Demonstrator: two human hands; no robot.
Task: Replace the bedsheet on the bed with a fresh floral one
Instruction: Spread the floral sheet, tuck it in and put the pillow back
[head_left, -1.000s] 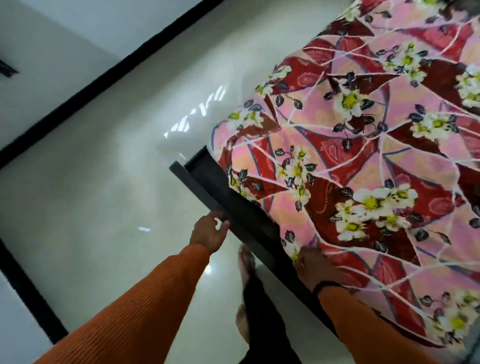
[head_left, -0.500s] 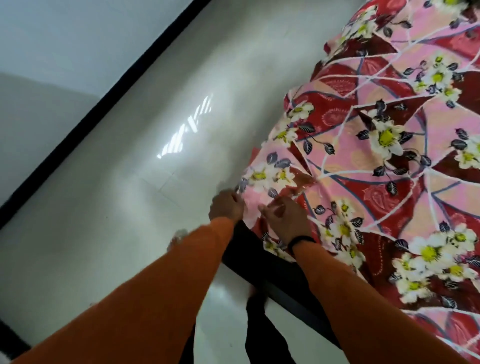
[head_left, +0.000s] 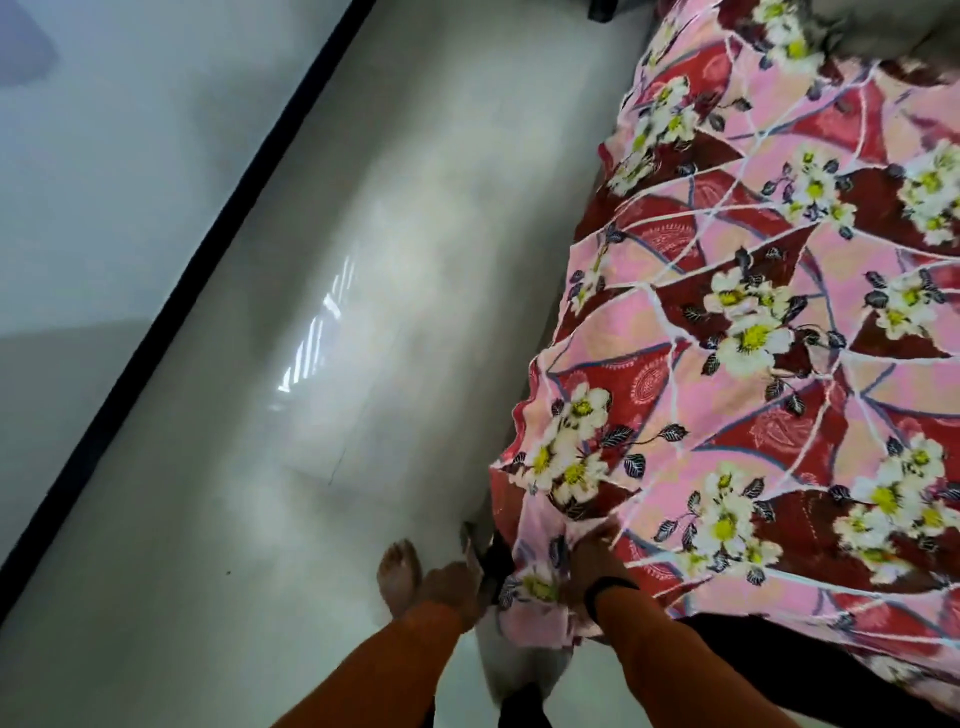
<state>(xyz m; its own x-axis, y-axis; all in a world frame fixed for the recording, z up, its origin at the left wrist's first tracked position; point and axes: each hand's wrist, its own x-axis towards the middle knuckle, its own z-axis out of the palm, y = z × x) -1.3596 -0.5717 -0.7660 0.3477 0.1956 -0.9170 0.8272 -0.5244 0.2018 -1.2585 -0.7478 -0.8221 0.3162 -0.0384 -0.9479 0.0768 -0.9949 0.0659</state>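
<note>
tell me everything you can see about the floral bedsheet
The floral bedsheet is thin printed fabric: pink, peach and dark red patches split by white lines, with white yellow-centred flowers and dark leaves. It covers the bed on the right, wrinkled, its edge hanging loose beside the floor. At the near corner the left hand and right hand are on it.

Counted in the head view: one floral bedsheet (head_left: 753, 364), one bed frame corner (head_left: 493, 564), two hands, left (head_left: 449, 587) and right (head_left: 592, 561), two orange sleeves (head_left: 395, 665), one black wristband (head_left: 608, 584), one bare foot (head_left: 397, 571).
</note>
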